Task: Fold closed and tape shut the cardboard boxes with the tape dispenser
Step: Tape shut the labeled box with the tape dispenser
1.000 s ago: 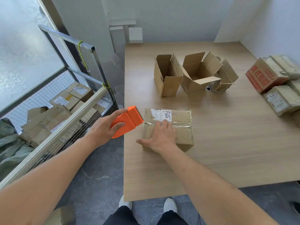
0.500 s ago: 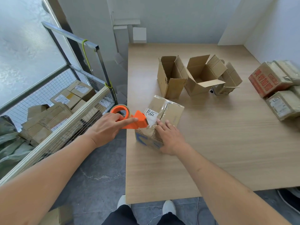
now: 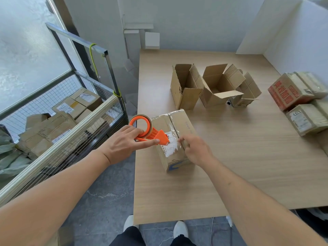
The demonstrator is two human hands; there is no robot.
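Note:
A closed cardboard box (image 3: 174, 126) with clear tape along its seam and a white label stands at the left edge of the wooden table (image 3: 230, 157). My left hand (image 3: 124, 144) grips the orange tape dispenser (image 3: 150, 133), whose blade end touches the box's near face at the label. My right hand (image 3: 196, 150) holds the box's right near corner with curled fingers. Three open, untaped cardboard boxes (image 3: 184, 86) (image 3: 219, 86) (image 3: 245, 91) stand farther back on the table.
Taped boxes (image 3: 289, 91) (image 3: 306, 118) lie at the table's right edge. A wire-mesh cart (image 3: 74, 110) holding several sealed boxes stands left of the table. White walls close off the far and right sides. My shoes show at the table's near edge.
The box was turned from lying flat to standing on end with its taped seam on top. The dispenser swung round so its roll faces up and its blade meets the label face.

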